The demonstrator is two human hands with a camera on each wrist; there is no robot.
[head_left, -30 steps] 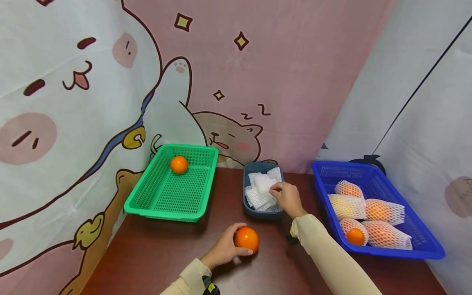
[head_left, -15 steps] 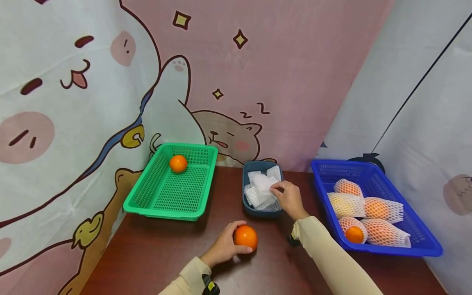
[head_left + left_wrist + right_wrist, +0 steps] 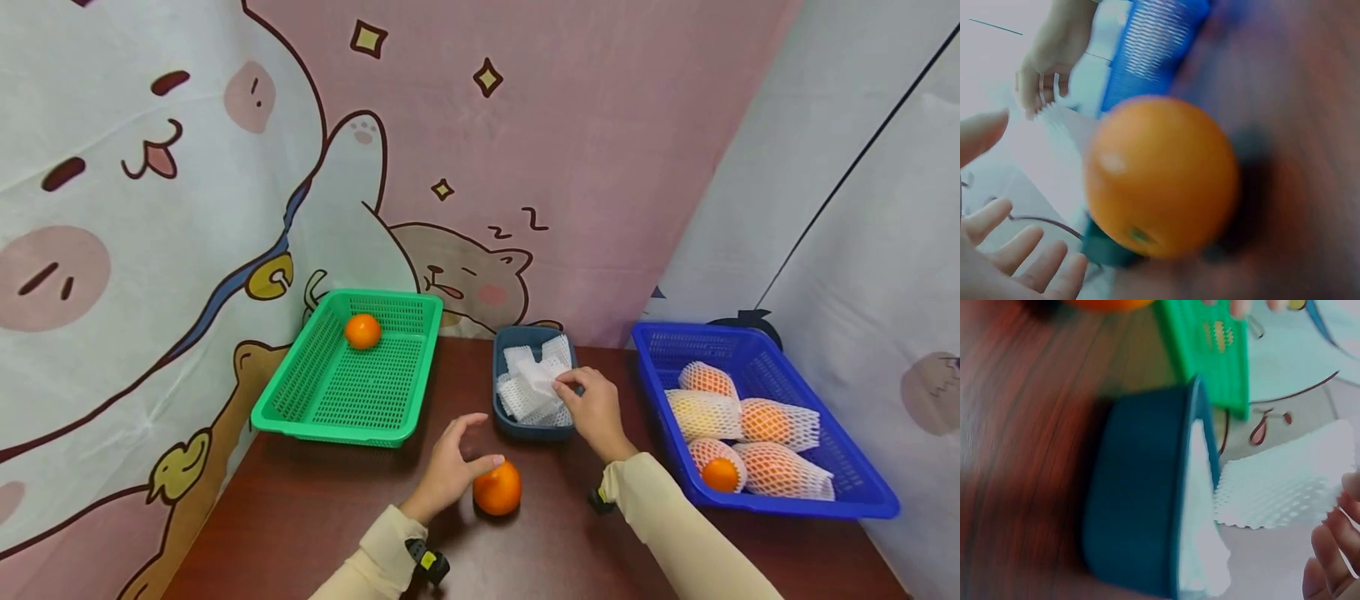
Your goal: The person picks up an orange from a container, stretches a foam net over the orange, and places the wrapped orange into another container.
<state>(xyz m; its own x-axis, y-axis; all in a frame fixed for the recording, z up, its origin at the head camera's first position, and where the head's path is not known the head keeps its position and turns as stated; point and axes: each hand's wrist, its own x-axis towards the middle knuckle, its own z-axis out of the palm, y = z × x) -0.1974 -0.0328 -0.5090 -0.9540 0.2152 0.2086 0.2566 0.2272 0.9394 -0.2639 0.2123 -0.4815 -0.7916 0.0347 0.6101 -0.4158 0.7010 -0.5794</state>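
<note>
An orange (image 3: 497, 488) rests on the table in front of the small dark blue bin. My left hand (image 3: 448, 471) is spread beside and above it, thumb over its top in the head view; in the left wrist view the fingers (image 3: 1029, 256) stand apart from the orange. My right hand (image 3: 596, 410) is at the right rim of the dark blue bin (image 3: 534, 432), pinching one end of a white foam net sleeve (image 3: 1291, 478). In the right wrist view that sleeve hangs out above the bin. More flat white foam net sleeves (image 3: 519, 398) lie inside the bin.
At the left stands a green basket (image 3: 411, 417) with one orange (image 3: 363, 332) in it. A blue basket (image 3: 847, 433) at the right holds several fruits in foam nets (image 3: 783, 473). A printed cloth (image 3: 585, 150) hangs behind the table.
My left hand has let go of the orange and opened, lifting slightly away to the left. The pinched foam net has risen a little with my right hand.
</note>
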